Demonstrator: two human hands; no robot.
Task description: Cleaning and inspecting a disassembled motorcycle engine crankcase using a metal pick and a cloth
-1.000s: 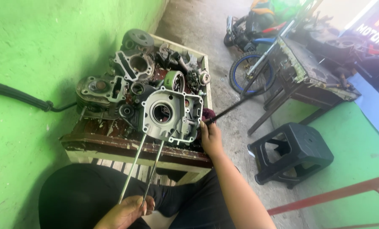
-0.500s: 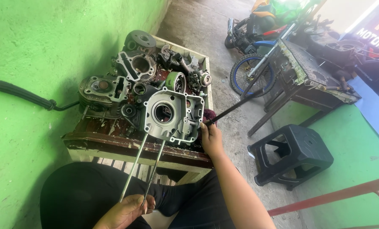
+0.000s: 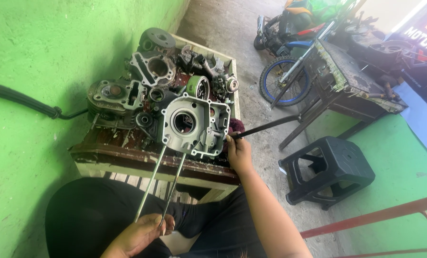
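Engine case (image 3: 194, 125) sits on the tabletop (image 3: 127, 155) at 12 o'clock, its two long studs (image 3: 161, 184) running back toward 6 into the closed left hand (image 3: 144, 231); right hand (image 3: 238, 154), nearer, grips a thin rod (image 3: 266, 128).

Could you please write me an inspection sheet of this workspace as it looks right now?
Surface: worn wooden crate-table, stained and flaking.
Job's things: grey engine crankcase upright at the near edge; two long metal studs run from it towards the person.
Clutter: cylinder head, gear and small engine parts behind the case.
Hands: left hand grips the stud ends; right hand holds a thin dark rod at the case's right edge.
Cables: black hose along the green wall.
Surroundings: black plastic stool, motorcycle wheel, workbench.
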